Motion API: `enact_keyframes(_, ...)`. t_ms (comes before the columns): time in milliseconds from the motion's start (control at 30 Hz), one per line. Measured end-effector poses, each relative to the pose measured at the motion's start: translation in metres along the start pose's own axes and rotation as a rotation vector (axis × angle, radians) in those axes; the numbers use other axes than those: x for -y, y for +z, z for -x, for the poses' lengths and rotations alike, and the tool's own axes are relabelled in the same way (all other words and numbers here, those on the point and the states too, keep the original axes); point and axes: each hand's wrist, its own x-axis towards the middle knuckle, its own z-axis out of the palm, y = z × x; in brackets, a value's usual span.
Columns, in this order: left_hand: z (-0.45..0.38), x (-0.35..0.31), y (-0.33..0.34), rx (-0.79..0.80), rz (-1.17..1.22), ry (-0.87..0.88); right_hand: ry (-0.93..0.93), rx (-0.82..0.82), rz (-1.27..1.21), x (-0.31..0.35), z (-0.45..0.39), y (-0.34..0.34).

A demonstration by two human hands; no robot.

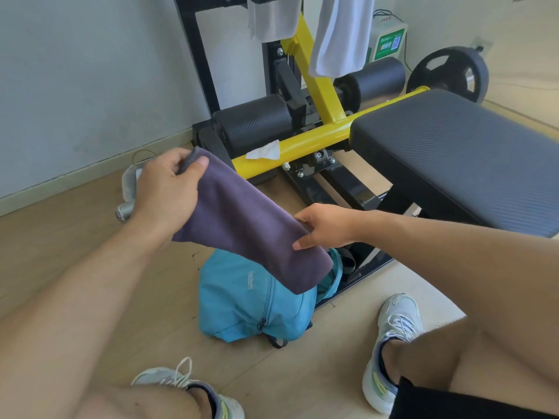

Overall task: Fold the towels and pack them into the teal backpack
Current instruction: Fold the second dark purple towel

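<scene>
My left hand (169, 182) and right hand (325, 226) each pinch an end of the folded, dark purple soft cloth towel (242, 219), held above the open teal fabric backpack (251, 300); light and limp, it probably sags unless gripped at both ends.

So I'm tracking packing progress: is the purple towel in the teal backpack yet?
Not yet. The purple towel, folded, is held above the teal backpack, gripped by the left hand and right hand.

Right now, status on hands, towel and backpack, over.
Left hand and right hand grip purple towel, folded. Held above backpack on floor. Two grey towels hang on the machine. Nothing in the way.
</scene>
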Motion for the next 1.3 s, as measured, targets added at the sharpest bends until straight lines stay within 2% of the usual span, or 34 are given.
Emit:
enact_keyframes(100,-0.009,0.013,-0.006,-0.040,0.002,-0.120,0.060,0.038,0.000,-0.014,0.001,0.000)
enact_keyframes(200,-0.016,0.033,-0.012,-0.031,-0.005,-0.234,0.101,0.001,-0.052,-0.022,0.003,-0.003)
enact_keyframes(267,-0.022,0.052,-0.014,-0.011,0.014,-0.293,0.122,-0.069,-0.133,-0.023,0.003,-0.005)
enact_keyframes(400,-0.031,0.068,-0.014,0.030,0.017,-0.368,0.132,-0.258,-0.534,-0.016,0.007,-0.009)
enact_keyframes(467,-0.030,0.070,-0.011,0.095,0.005,-0.382,0.098,-0.363,-0.618,-0.009,0.009,-0.016)
enact_keyframes(600,-0.028,0.077,-0.003,0.189,-0.206,-0.335,-0.050,-0.497,-0.511,0.008,0.018,-0.030)
enact_keyframes(667,-0.025,0.075,-0.001,0.278,-0.404,-0.309,-0.130,-0.473,-0.405,0.019,0.025,-0.034)
enact_keyframes(733,-0.019,0.066,0.000,0.381,-0.480,-0.273,-0.183,-0.420,-0.290,0.030,0.033,-0.037)
enact_keyframes(867,0.010,0.017,0.009,0.685,-0.180,0.025,-0.274,-0.302,-0.113,0.047,0.042,-0.038)
enact_keyframes(967,0.036,-0.008,0.023,0.934,-0.017,0.092,-0.322,-0.281,-0.086,0.056,0.047,-0.039)
enact_keyframes(1067,0.049,-0.013,0.038,0.862,0.102,0.094,-0.349,-0.295,-0.173,0.057,0.052,-0.045)
enact_keyframes(1300,0.054,-0.014,0.052,0.700,0.392,-0.032,-0.331,-0.397,-0.424,0.042,0.061,-0.059)
